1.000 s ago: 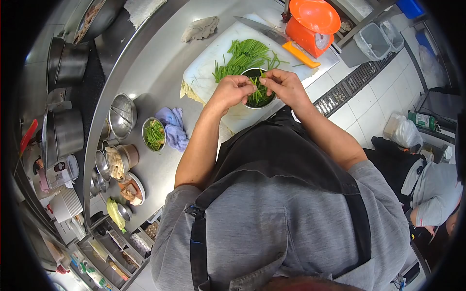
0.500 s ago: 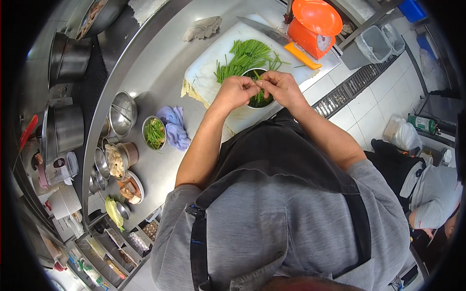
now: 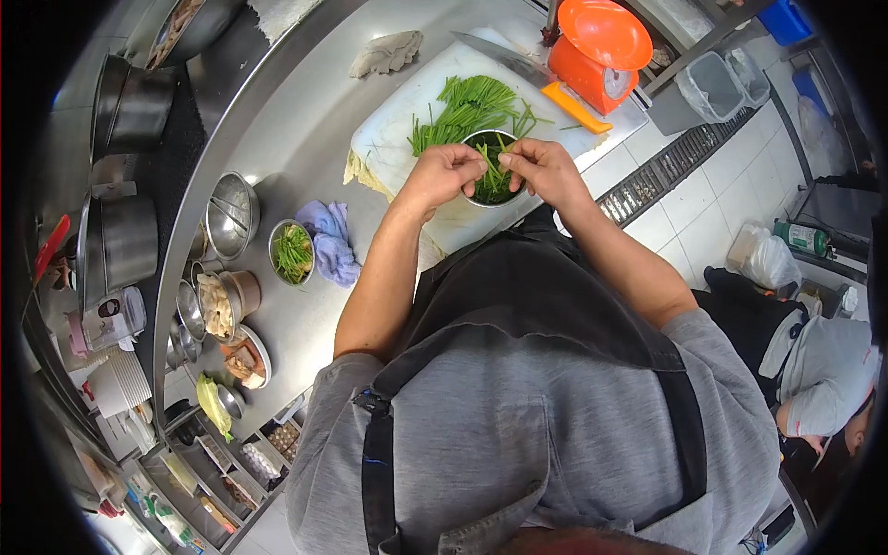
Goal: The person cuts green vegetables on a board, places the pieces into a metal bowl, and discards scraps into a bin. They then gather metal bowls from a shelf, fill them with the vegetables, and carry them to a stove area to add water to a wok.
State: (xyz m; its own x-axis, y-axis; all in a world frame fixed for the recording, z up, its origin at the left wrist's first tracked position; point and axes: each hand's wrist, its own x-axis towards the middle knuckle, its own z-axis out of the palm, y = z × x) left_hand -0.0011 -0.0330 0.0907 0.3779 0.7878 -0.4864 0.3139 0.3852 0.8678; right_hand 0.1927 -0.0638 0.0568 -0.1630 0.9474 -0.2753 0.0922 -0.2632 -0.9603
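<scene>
A metal bowl (image 3: 482,201) with dark and bright green stalks inside stands at the near edge of the white cutting board (image 3: 388,129). Over its left rim, my left hand (image 3: 446,176) is closed in a pinch; what its fingertips hold is too small to make out. My right hand (image 3: 548,172) pinches a green chive stalk above the right side of the bowl. A small gap separates the two hands. Beyond them lies a heap of cut green chives (image 3: 476,106). At the board's far side rests a large knife with an orange handle (image 3: 575,107).
An orange scale (image 3: 592,69) stands beyond the knife. Left on the steel counter are a bowl of cut greens (image 3: 292,254), a purple cloth (image 3: 331,242), a strainer (image 3: 231,215) and several other bowls. A grey cloth (image 3: 386,55) lies behind. Another person (image 3: 819,370) is at the right.
My hands were together at the fingertips over the bowl and have now moved slightly apart. Bright green stalks show between them. The board, knife and chive heap have stayed in place.
</scene>
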